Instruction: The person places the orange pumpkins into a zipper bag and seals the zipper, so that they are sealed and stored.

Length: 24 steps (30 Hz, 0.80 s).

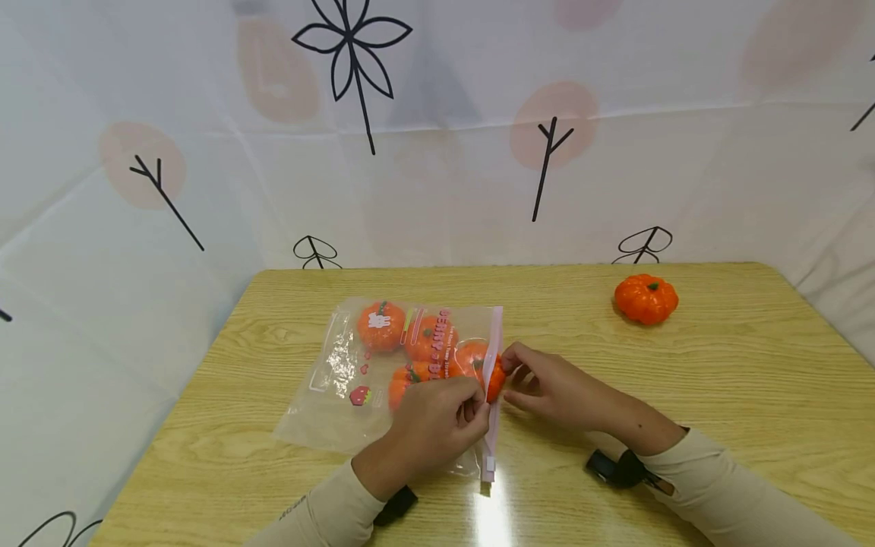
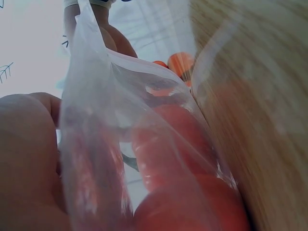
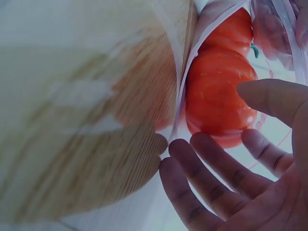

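Observation:
A clear zip bag [image 1: 307,422] with pink printing lies on the table, its pink-edged mouth towards the right. Inside it several small orange toy pumpkins [image 1: 380,328] with green stems show through the film. My left hand [image 1: 431,425] pinches the bag near its mouth, fingers curled. At the opening sits an orange pumpkin [image 3: 219,96], partly beyond the bag's edge. My right hand [image 1: 557,387] is at that pumpkin, thumb and fingertips beside it; in the right wrist view the fingers spread loosely, without closing round it.
Another orange pumpkin [image 1: 645,299] stands at the back right of the wooden table [image 1: 718,365]. A white slider [image 1: 490,463] sits at the near end of the bag's zip. Behind the table hangs a white patterned cloth [image 1: 451,190].

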Each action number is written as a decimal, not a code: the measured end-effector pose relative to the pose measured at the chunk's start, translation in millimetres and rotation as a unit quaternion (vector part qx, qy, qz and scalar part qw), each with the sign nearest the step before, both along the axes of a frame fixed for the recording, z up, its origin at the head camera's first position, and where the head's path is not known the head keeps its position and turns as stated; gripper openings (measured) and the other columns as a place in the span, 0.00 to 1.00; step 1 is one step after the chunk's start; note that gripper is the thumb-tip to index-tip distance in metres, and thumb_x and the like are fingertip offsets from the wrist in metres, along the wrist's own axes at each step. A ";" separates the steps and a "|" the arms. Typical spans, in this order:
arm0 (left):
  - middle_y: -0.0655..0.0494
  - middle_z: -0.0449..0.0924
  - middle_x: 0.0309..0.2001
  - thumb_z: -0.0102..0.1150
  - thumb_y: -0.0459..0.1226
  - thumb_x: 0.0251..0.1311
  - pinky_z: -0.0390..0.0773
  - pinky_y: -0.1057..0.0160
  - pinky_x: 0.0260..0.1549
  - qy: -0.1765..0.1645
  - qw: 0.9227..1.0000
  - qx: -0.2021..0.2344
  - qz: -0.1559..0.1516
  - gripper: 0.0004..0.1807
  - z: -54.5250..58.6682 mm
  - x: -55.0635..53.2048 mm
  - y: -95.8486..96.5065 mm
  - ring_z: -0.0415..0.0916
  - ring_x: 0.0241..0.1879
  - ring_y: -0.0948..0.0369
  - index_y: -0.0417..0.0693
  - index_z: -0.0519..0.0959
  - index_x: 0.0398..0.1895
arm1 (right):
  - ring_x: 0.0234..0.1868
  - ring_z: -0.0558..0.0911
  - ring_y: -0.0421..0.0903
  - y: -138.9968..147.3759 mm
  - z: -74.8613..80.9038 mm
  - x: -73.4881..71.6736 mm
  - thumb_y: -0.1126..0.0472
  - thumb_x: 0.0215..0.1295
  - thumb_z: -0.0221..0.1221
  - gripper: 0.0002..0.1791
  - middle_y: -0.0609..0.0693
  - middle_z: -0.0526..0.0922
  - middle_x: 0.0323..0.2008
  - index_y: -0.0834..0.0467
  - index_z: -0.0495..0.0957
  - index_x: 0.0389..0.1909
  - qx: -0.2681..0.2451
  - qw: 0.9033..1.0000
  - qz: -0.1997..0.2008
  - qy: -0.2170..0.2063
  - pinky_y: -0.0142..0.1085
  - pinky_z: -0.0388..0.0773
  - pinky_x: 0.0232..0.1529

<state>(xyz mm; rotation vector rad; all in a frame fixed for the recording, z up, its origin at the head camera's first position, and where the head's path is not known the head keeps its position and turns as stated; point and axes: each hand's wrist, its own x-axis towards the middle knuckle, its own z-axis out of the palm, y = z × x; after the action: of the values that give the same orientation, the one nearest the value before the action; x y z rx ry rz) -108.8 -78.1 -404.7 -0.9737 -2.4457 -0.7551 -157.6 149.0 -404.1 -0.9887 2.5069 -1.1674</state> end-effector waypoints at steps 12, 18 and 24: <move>0.70 0.67 0.17 0.61 0.37 0.55 0.56 0.81 0.20 0.001 1.000 -0.004 0.002 0.09 -1.6 -0.6 0.0 0.58 0.18 0.77 0.57 0.72 0.21 | 0.47 0.82 0.45 1.1 -0.5 0.4 0.64 0.66 0.63 0.16 0.47 0.80 0.47 0.55 0.71 0.51 0.008 1.000 0.025 -0.002 0.35 0.83 0.46; 0.70 0.67 0.18 0.61 0.37 0.56 0.56 0.81 0.20 -0.016 1.000 -0.009 0.003 0.10 -1.3 -0.3 -0.3 0.59 0.19 0.77 0.57 0.72 0.21 | 0.48 0.82 0.47 0.4 0.9 2.8 0.64 0.66 0.63 0.15 0.47 0.80 0.47 0.55 0.71 0.51 0.012 0.999 0.035 -0.004 0.35 0.83 0.47; 0.69 0.67 0.18 0.61 0.37 0.55 0.56 0.81 0.19 -0.013 1.000 -0.003 -0.001 0.10 -1.6 -0.4 -0.2 0.58 0.19 0.77 0.57 0.71 0.21 | 0.48 0.82 0.44 -0.1 0.2 3.8 0.64 0.67 0.62 0.15 0.46 0.82 0.47 0.53 0.72 0.52 0.017 0.999 0.043 0.000 0.37 0.83 0.47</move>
<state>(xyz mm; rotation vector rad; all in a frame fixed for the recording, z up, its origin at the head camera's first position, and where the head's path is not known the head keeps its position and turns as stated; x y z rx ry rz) -109.2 -78.3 -406.3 -0.9739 -2.4710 -0.7661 -153.9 149.0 -403.8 -1.0772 2.4499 -1.0960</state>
